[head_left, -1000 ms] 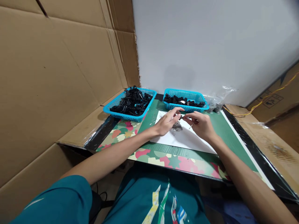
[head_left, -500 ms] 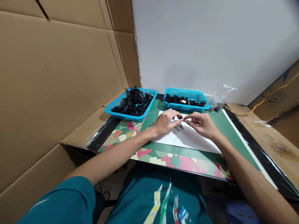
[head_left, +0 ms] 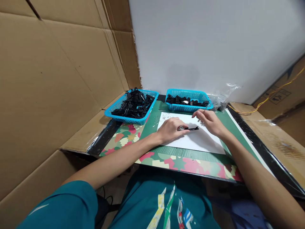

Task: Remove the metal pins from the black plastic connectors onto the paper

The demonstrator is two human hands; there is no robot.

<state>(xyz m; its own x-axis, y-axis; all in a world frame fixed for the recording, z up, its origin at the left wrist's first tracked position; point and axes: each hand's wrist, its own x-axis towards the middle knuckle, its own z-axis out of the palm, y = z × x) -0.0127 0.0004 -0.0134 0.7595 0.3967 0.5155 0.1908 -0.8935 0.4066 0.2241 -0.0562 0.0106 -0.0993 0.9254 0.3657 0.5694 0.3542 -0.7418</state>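
Note:
My left hand point(head_left: 172, 129) is closed around one end of a slim black plastic part point(head_left: 193, 128), which sticks out to the right over the white sheet point(head_left: 202, 143). My right hand point(head_left: 209, 121) is just above and to the right of that part, apart from it. Its fingers are bent around a thin metal tool point(head_left: 205, 109), mostly hidden by the hand. Small shiny metal bits point(head_left: 202, 123) lie on the paper beneath the right fingers. More of them point(head_left: 180, 128) show by the left fingertips, and thin ones point(head_left: 166, 117) are scattered at the sheet's upper left.
A blue basket point(head_left: 143, 121) heaped with black parts stands at the back left. Another blue basket point(head_left: 188, 108) with black pieces is behind my hands, beside a clear plastic bag point(head_left: 222, 101). Cardboard point(head_left: 59, 79) walls the left side; a yellow cable point(head_left: 264, 106) runs at right.
My hands have come apart: the right has moved right, over the metal bits, and the left has lowered slightly. The black part now shows in the left hand. The view has shifted a little.

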